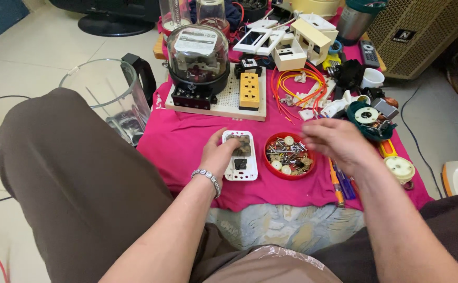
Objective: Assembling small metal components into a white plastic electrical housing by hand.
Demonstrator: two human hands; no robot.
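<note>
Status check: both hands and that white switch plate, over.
Left hand resting on white switch plate, flat on pink cloth. Right hand open, hovering beside red screw dish, blurred. Nothing between them.

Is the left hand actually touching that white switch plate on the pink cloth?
Touching. The head view shows the left hand resting on the white switch plate, its fingers curled over the plate's upper left edge with no gap visible.

Left hand (219, 154) lies palm down, fingers curled forward, bracelet at the wrist; right hand (335, 140) hovers blurred to its right, fingers loosely spread, both forearms bare
</note>
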